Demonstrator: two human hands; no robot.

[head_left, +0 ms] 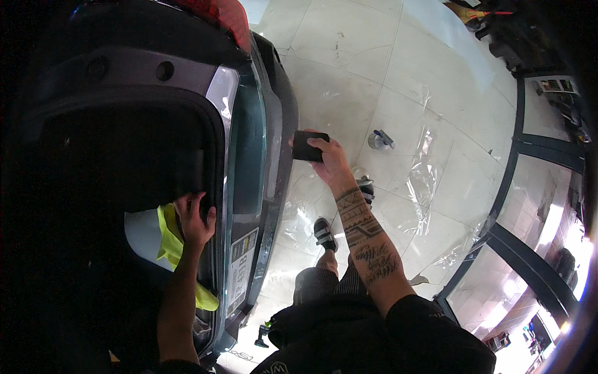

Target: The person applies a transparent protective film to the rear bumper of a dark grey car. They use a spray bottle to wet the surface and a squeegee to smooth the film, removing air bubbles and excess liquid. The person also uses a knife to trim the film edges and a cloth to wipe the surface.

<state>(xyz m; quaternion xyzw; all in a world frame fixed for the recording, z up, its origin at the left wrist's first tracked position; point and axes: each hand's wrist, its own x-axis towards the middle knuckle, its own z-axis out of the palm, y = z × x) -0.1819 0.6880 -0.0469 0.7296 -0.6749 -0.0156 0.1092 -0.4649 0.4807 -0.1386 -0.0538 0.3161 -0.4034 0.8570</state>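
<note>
In my right hand (330, 159) is a flat black rectangular block (308, 146), gripped with the thumb across its top; whether it is a pad or a case I cannot make out. This hand is over the outer edge of a dark car bumper (283, 118). My left hand (196, 219) reaches inside the open boot, close to its inner rim (219, 181). Its thumb stands apart from the bent fingers, and nothing shows in them. Beside and below that hand lies a yellow-green cloth (167, 240), over a pale sheet-like thing (143, 234).
A red tail light (230, 19) tops the car's rear. On the tiled floor (336, 68) are a spray bottle (380, 139) and crumpled clear film (423, 181). A cordless tool (262, 336) lies near the car's lower end. Dark-framed glass panels (536, 181) stand at right.
</note>
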